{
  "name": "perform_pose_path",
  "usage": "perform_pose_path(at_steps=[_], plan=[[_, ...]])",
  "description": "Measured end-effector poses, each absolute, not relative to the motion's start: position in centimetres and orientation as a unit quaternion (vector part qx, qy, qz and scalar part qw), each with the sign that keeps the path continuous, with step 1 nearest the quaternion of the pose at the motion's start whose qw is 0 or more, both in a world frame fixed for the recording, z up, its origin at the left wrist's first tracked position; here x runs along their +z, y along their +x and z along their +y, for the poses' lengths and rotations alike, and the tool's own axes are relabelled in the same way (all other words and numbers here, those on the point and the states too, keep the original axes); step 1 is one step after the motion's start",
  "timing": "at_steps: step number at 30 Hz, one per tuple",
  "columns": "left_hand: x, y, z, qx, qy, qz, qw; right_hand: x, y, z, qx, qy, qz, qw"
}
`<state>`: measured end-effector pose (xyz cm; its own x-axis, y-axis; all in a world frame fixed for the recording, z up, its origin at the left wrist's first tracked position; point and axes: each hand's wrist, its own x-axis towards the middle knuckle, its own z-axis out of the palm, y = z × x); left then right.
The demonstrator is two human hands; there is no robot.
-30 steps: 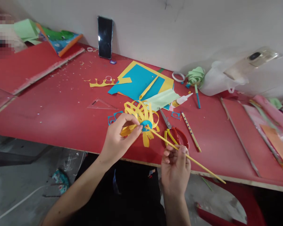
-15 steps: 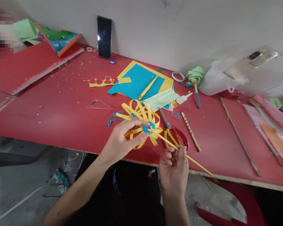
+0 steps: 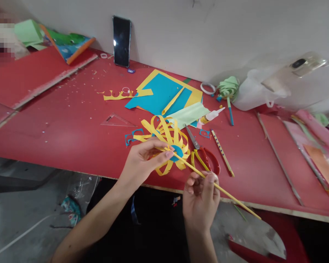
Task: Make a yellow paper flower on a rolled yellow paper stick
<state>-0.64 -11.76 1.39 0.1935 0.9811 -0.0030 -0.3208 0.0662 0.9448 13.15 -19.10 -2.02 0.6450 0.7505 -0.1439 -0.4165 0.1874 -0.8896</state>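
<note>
A thin yellow paper stick [image 3: 233,197] slants from mid-table down over the front edge. My right hand [image 3: 201,195] is closed around it near its middle. With thumb and forefinger, my left hand [image 3: 146,159] pinches the stick's upper end, which looks split into small flaps. Just behind those fingers lies a paper flower [image 3: 175,135] of yellow looped strips, its blue round centre [image 3: 177,153] facing up; part of it is hidden by my left hand. Scissors [image 3: 205,157] with red and yellow handles rest to the right of the flower.
Beyond the flower are blue paper [image 3: 156,91], a light green sheet [image 3: 189,115], a glue bottle [image 3: 210,116] and a set square [image 3: 117,120]. A pencil [image 3: 222,151] lies right of the scissors. A phone [image 3: 121,42] leans on the wall, near a green paper flower [image 3: 228,87].
The stick's upper end has come away from the flower's blue centre, and its lower end has moved down and right. My left fingers have shifted from the flower to the stick's end.
</note>
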Motion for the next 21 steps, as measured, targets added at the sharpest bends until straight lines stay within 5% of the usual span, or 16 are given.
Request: perform_pose_path(at_steps=[21], plan=[[0.6, -1.6, -11.2, 0.516, 0.484, 0.400, 0.583, -2.1, 13.8, -20.4, 0.255, -0.508, -0.276, 0.775]])
